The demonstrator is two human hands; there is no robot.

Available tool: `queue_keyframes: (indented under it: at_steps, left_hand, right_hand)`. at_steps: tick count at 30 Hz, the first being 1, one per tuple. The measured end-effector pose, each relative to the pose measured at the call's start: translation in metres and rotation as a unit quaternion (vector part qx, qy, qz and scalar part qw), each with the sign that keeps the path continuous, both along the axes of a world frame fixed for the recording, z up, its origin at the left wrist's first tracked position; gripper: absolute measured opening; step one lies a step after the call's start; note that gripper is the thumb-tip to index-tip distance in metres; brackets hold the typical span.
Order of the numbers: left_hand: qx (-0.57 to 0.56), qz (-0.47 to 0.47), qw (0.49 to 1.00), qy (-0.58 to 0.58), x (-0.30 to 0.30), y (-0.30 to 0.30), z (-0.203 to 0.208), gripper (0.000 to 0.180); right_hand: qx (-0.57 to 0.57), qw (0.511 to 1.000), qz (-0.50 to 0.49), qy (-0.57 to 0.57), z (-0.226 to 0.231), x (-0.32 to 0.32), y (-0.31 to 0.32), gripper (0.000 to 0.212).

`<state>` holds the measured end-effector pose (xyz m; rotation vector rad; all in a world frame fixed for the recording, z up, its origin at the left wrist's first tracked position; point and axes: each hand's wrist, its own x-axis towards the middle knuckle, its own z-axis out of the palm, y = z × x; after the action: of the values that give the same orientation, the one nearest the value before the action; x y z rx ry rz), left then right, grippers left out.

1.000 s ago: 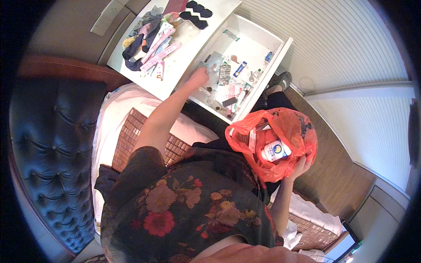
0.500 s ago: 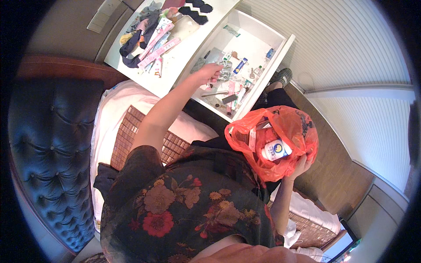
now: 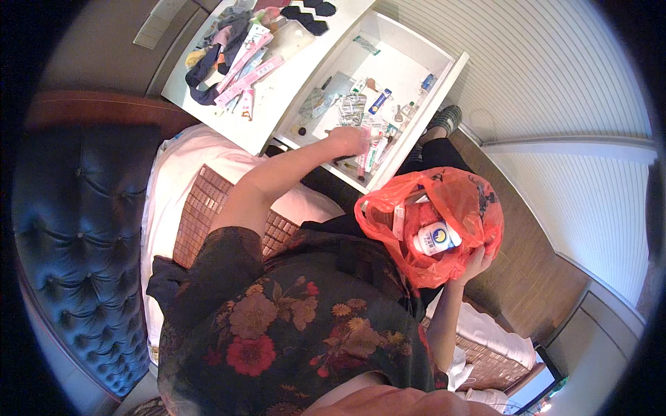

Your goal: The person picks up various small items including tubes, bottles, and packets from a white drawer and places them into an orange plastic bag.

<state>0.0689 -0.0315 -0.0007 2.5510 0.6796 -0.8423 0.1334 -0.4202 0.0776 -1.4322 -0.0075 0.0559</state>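
Note:
My left hand (image 3: 345,142) reaches down into the open white drawer (image 3: 310,142), over its near part. Its fingers lie by a pink-and-white tube (image 3: 373,155), and whether they grip anything is not clear. Silver blister packs (image 3: 352,109) are just beyond the hand, with a small blue-and-white pack (image 3: 380,102) to their right. My right hand (image 3: 476,265) grips the side of a red plastic bag (image 3: 479,201), held open on my lap. Inside the bag sits a white bottle (image 3: 436,238) with a blue-and-yellow label.
On the white cabinet top (image 3: 277,104), left of the drawer, lie a heap of socks and cloths (image 3: 232,35), pink-and-white flat packs (image 3: 250,80) and dark fabric pieces (image 3: 305,21). A bed with a brown woven mat (image 3: 201,215) is at left. My shoe (image 3: 451,119) stands beyond the drawer front.
My left hand has moved nearer and slightly right inside the drawer, away from the silver blister packs, which now lie uncovered. The right hand and bag have stayed put.

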Motion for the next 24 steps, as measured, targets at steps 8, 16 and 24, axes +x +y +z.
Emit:
queue_keyframes:
  at_steps: [8,16,24]
  left_hand:
    - [0.089,0.067,0.988,-0.107,-0.002,0.042,-0.035,0.020]
    - [0.089,0.075,0.989,-0.086,0.026,-0.028,-0.041,0.029]
    - [0.128,0.106,0.978,-0.130,0.002,0.024,-0.063,0.024]
  right_hand:
    - [0.008,1.000,0.005,-0.003,0.001,0.000,0.002,0.028]
    - [0.015,1.000,0.005,0.002,0.004,0.001,0.003,0.032]
    - [0.009,1.000,-0.008,0.001,0.002,0.001,0.004,0.031]
